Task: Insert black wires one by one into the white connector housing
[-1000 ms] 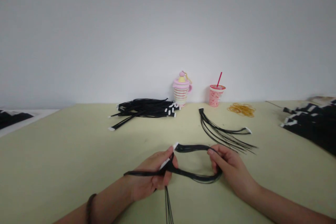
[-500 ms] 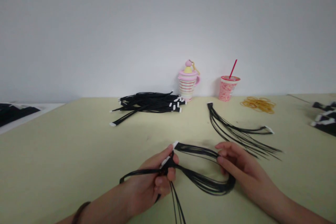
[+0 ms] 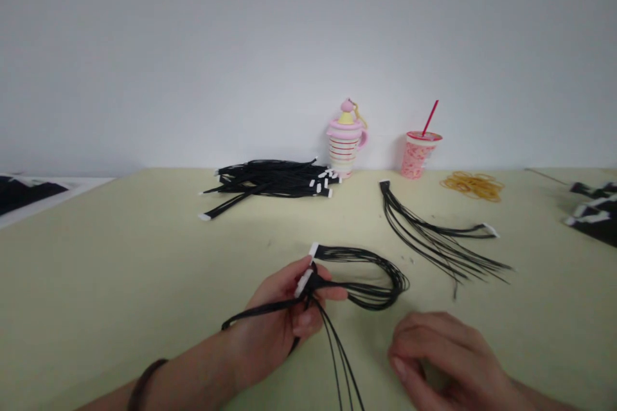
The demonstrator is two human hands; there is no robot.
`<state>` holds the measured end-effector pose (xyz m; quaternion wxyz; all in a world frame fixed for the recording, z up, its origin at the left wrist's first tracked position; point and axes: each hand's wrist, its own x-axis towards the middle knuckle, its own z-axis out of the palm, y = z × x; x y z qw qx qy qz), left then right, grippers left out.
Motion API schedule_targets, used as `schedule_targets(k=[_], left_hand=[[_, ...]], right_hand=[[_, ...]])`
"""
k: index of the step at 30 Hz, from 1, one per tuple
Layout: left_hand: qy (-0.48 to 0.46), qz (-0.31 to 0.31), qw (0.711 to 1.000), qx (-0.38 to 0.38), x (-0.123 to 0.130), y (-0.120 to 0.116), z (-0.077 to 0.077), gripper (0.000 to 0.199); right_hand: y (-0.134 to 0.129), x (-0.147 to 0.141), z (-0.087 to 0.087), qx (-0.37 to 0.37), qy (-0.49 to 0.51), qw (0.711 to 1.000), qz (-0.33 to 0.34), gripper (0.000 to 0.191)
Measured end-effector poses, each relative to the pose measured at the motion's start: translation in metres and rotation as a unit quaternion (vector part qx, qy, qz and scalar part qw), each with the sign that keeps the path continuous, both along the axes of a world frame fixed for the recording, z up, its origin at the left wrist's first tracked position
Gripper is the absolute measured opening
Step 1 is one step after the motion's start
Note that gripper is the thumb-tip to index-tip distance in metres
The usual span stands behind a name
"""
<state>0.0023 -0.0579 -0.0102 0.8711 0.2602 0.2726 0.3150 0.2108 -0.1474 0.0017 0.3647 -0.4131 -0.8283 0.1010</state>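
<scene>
In the head view, my left hand is closed around a black wire harness with white connectors. One connector stands up above my fingertips and another lies across my fingers. The wires loop out to the right and come back to my hand, while a few loose strands hang down towards the table's near edge. My right hand is apart from the harness, below and right of the loop. Its fingers are curled in, with thumb and fingertips meeting, and nothing shows between them.
A pile of black wire harnesses lies at the back, beside a pink striped mug. To its right are a pink cup with a straw and yellow rubber bands. One spread harness lies on the table.
My right hand has let go of the wire loop, moved down towards me and curled its fingers. The loop now stands free, held by my left hand alone.
</scene>
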Motion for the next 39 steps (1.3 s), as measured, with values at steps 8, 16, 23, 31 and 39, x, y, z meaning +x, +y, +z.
schedule_targets(k=[8,16,23,31,39], left_hand=[[0.006,-0.006,0.998,0.059,0.003,-0.004,0.001,0.019],[0.03,0.007,0.992,0.118,0.005,-0.007,0.002,0.022],[0.042,-0.005,0.992,0.119,0.002,-0.006,-0.001,0.02],[0.042,0.001,0.997,0.063,-0.001,-0.005,0.005,0.02],[0.033,-0.006,0.999,-0.014,-0.005,-0.005,0.016,0.019]], right_hand=[[0.022,-0.046,-0.015,-0.305,0.184,0.933,0.052,0.038],[0.035,-0.051,-0.013,-0.431,0.346,0.822,0.139,0.033],[0.035,-0.047,-0.012,-0.464,0.414,0.76,0.186,0.016],[0.039,-0.048,-0.012,-0.469,0.426,0.758,0.155,0.022],[0.035,-0.047,-0.01,-0.489,0.385,0.772,0.13,0.021]])
